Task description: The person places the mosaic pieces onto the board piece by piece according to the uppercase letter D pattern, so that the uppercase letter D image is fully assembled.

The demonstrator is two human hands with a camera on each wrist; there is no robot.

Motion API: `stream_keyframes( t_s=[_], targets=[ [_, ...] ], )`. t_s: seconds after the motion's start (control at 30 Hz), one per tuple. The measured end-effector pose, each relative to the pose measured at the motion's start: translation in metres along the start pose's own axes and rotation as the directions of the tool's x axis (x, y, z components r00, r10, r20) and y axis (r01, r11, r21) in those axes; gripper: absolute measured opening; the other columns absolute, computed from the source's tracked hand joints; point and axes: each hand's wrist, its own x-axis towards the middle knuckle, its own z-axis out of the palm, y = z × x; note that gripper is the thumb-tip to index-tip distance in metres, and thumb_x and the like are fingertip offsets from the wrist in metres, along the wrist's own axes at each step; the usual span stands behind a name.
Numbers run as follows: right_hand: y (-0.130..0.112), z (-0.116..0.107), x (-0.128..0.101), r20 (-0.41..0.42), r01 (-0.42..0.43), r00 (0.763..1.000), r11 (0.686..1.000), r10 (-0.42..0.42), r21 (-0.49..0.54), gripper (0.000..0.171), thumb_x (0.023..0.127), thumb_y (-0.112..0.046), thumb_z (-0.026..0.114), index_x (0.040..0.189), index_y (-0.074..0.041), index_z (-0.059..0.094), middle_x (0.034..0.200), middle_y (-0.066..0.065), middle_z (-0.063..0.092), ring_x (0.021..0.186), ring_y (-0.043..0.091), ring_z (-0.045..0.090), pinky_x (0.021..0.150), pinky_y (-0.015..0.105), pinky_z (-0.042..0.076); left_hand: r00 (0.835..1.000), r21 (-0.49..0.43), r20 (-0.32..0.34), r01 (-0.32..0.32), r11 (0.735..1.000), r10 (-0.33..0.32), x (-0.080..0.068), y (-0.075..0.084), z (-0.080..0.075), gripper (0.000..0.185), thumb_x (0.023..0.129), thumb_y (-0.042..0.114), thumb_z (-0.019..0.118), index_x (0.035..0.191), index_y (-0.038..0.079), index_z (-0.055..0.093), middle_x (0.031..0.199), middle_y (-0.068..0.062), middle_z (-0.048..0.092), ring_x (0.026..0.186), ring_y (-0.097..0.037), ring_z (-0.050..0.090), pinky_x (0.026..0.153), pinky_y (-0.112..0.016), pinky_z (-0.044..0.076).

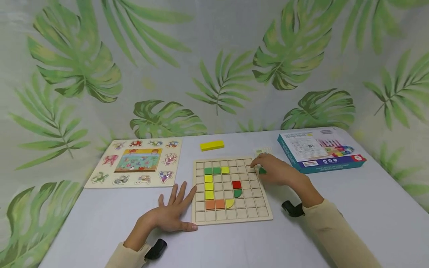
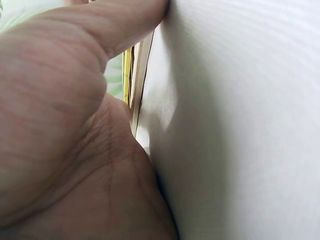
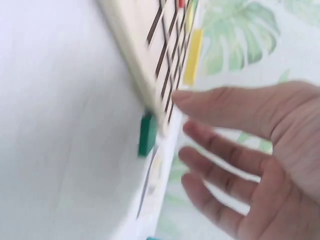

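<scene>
A wooden grid board [image 1: 252, 212] lies on the table, with green, yellow, orange and red pieces in some of its squares. Two pieces, one green [image 1: 237, 193] and one yellow [image 1: 229, 203], are quarter-round. My left hand [image 1: 171, 215] rests spread out along the board's left edge, thumb by the near corner. Over the upper right edge hovers my right hand [image 1: 278, 170]. In the right wrist view its thumb and fingers [image 3: 225, 107] are apart with nothing between them. Below them a green piece [image 3: 147, 134] lies on the table against the board's edge.
At the left is a sea-animal puzzle board [image 1: 134, 180]. A yellow box [image 1: 212, 145] sits behind the grid board. Farther right lies a blue-green game box [image 1: 330, 165] with a printed lid. A small patterned card [image 1: 263, 150] is partly behind my right hand.
</scene>
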Motion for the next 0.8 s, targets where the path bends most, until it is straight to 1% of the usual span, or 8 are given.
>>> stream_keyframes(
  t_s=[0.1,0.23,0.27,0.4,0.47,0.53,0.67,0.8],
  targets=[
    [0.012,-0.005,-0.001,-0.018,-0.051,0.999,0.999,0.050,-0.018,0.037,0.087,-0.011,0.075,0.123,-0.004,0.068,0.130,0.021,0.062,0.132,0.046,0.048,0.106,0.060,0.041,1.000,0.001,0.000,-0.009,1.000,0.009,-0.001,0.002,-0.002,0.114,0.083,0.064,0.069,0.163,0.023,-0.001,0.166,-0.015,-0.022,0.150,-0.040,-0.028,0.106,-0.077,-0.017],
    [0.022,-0.008,0.001,-0.017,-0.067,0.998,0.998,0.067,-0.014,0.037,0.086,-0.014,0.078,0.120,-0.004,0.069,0.126,0.021,0.066,0.137,0.050,0.042,0.107,0.061,0.040,1.000,-0.005,-0.016,-0.014,1.000,0.014,-0.001,0.003,-0.005,0.114,0.083,0.062,0.071,0.163,0.023,0.000,0.166,-0.016,-0.022,0.149,-0.041,-0.028,0.106,-0.077,-0.017],
    [0.024,-0.007,0.002,-0.015,-0.067,0.998,0.998,0.066,-0.013,0.036,0.086,-0.014,0.078,0.120,-0.005,0.069,0.124,0.019,0.067,0.136,0.049,0.044,0.105,0.059,0.041,1.000,-0.007,-0.018,-0.011,1.000,0.011,-0.001,0.003,-0.005,0.114,0.083,0.061,0.071,0.163,0.023,0.000,0.166,-0.015,-0.022,0.149,-0.040,-0.028,0.106,-0.077,-0.018],
    [0.027,-0.004,0.003,-0.006,-0.041,0.999,0.999,0.041,-0.009,0.034,0.086,-0.014,0.078,0.118,-0.004,0.070,0.116,0.015,0.071,0.111,0.036,0.063,0.092,0.050,0.049,1.000,-0.014,-0.017,0.000,1.000,-0.001,0.000,0.003,-0.005,0.113,0.083,0.061,0.072,0.163,0.024,0.001,0.167,-0.013,-0.021,0.150,-0.039,-0.028,0.106,-0.077,-0.017],
    [0.027,-0.003,0.003,-0.003,-0.035,0.999,0.999,0.035,-0.004,0.031,0.086,-0.013,0.078,0.115,-0.004,0.070,0.112,0.013,0.071,0.094,0.027,0.064,0.085,0.045,0.051,1.000,-0.022,-0.012,-0.002,1.000,0.002,0.000,0.004,-0.004,0.114,0.082,0.062,0.072,0.163,0.025,0.000,0.167,-0.013,-0.021,0.150,-0.038,-0.029,0.106,-0.077,-0.017],
    [0.026,-0.001,0.003,0.005,-0.040,0.999,0.999,0.040,0.007,0.027,0.086,-0.012,0.078,0.111,-0.005,0.071,0.108,0.011,0.071,0.085,0.020,0.061,0.079,0.040,0.051,1.000,-0.038,-0.006,-0.010,0.999,0.010,-0.002,0.004,-0.004,0.115,0.082,0.064,0.071,0.163,0.026,0.000,0.167,-0.014,-0.021,0.149,-0.039,-0.029,0.105,-0.076,-0.019],
    [0.025,0.000,0.001,0.016,-0.034,0.999,0.999,0.034,0.021,0.020,0.087,-0.010,0.077,0.105,-0.007,0.071,0.105,0.010,0.071,0.084,0.019,0.061,0.076,0.036,0.051,1.000,-0.050,0.000,-0.019,0.999,0.019,-0.005,0.004,-0.003,0.116,0.080,0.068,0.069,0.163,0.027,-0.001,0.166,-0.015,-0.022,0.149,-0.040,-0.029,0.104,-0.077,-0.021],
    [0.024,-0.002,-0.002,0.003,-0.029,1.000,0.999,0.029,0.040,0.018,0.088,-0.004,0.069,0.105,-0.006,0.073,0.105,0.010,0.073,0.087,0.020,0.065,0.077,0.037,0.054,1.000,-0.042,-0.002,-0.017,0.999,0.017,-0.004,0.003,-0.001,0.115,0.082,0.064,0.070,0.163,0.025,-0.001,0.166,-0.014,-0.022,0.149,-0.039,-0.030,0.105,-0.076,-0.020]
  ],
)
